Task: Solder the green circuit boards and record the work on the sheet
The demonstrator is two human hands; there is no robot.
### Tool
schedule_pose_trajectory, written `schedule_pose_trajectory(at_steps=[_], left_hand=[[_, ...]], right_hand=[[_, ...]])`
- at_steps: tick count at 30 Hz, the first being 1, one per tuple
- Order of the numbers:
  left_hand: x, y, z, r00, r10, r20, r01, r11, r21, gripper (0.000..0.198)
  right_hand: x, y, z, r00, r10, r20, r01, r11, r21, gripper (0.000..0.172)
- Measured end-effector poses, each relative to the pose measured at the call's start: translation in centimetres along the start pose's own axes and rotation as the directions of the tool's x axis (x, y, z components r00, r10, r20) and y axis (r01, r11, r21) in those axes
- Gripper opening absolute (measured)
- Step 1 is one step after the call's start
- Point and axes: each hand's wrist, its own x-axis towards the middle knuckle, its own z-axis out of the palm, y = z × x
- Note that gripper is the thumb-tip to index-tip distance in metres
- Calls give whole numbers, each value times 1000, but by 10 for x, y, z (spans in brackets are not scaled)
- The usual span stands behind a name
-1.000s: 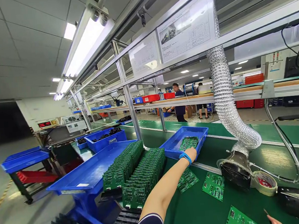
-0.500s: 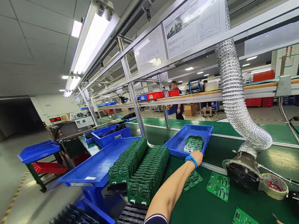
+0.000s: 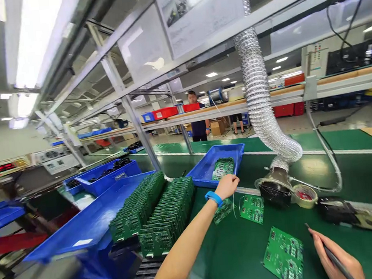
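Observation:
My left hand (image 3: 227, 186), with a blue wristband (image 3: 213, 197), is closed at the near right edge of a blue tray (image 3: 199, 182). A thin pale wire (image 3: 234, 207) hangs down from its fingers. Inside the tray lie green circuit boards (image 3: 223, 167). Lower right, my right hand (image 3: 338, 256) grips a slim dark pen-shaped tool (image 3: 333, 257), its tip pointing up and left. Beside it a larger green circuit board (image 3: 285, 256) lies flat on the green mat (image 3: 235, 256). Two smaller boards, one at the middle (image 3: 252, 209) and one partly behind my left wrist (image 3: 223, 211), lie farther back.
Two rows of upright circuit boards (image 3: 171, 214) stand left of my arm. A fume hose (image 3: 260, 94) ends in a black fan head (image 3: 275, 192), with a tape roll (image 3: 305, 196) beside it. Blue bins (image 3: 109, 176) stand left. A person (image 3: 198, 125) stands beyond the shelf.
The view has swung right and down. My right hand with the dark tool has come fully into view. My left hand has drawn slightly back from the boards in the tray, a thin wire now visible.

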Motion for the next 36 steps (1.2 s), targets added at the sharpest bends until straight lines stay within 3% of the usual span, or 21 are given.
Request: schedule_pose_trajectory(at_steps=[3, 5, 9, 12, 15, 17, 19, 21, 24, 26, 29, 31, 33, 36], left_hand=[[-50, 16, 10, 996, 79, 37, -71, 979, -189, 40], [-88, 26, 22, 992, 124, -2, -115, 917, -382, 35], [-156, 45, 48, 977, 215, -1, -188, 853, -486, 34], [-189, 56, 66, 971, 239, -19, -227, 892, -391, 32], [-204, 63, 77, 964, 233, -127, -245, 966, -86, 23], [-208, 68, 77, 936, 214, -278, -180, 973, 143, 21], [-209, 73, 73, 871, 232, -433, -113, 952, 283, 15], [-207, 78, 70, 814, 315, -488, -163, 930, 330, 9], [-194, 82, 74, 765, 529, -367, -448, 847, 288, 16], [-178, 84, 81, 765, 584, -271, -541, 811, 222, 21], [-148, 92, 91, 863, 494, -110, -469, 863, 189, 26], [-130, 102, 94, 896, 444, 26, -439, 873, 214, 29], [-118, 112, 97, 887, 448, 113, -462, 854, 238, 31], [-110, 123, 101, 834, 530, 152, -551, 803, 227, 24]], right_hand=[[5, -15, -4, 1000, -9, 0, 9, 1000, -8, 29], [8, -19, -5, 1000, 8, 15, -9, 1000, 13, 28], [8, -25, -8, 994, 93, 59, -97, 994, 55, 29], [7, -30, -10, 989, 125, 79, -130, 990, 59, 28], [8, -35, -12, 987, 140, 77, -145, 987, 71, 27], [9, -39, -14, 987, 145, 65, -150, 985, 82, 26], [11, -42, -16, 987, 152, 57, -157, 984, 85, 26], [11, -45, -17, 984, 171, 58, -176, 980, 91, 27], [10, -44, -15, 982, 185, 38, -188, 975, 115, 26], [8, -42, -14, 984, 177, 33, -180, 975, 134, 26], [7, -39, -12, 989, 138, 57, -146, 978, 149, 27], [7, -38, -13, 993, 86, 84, -95, 989, 109, 29], [7, -36, -13, 992, 27, 125, -27, 1000, 2, 32], [6, -34, -13, 981, -37, 192, 72, 981, -181, 34]])
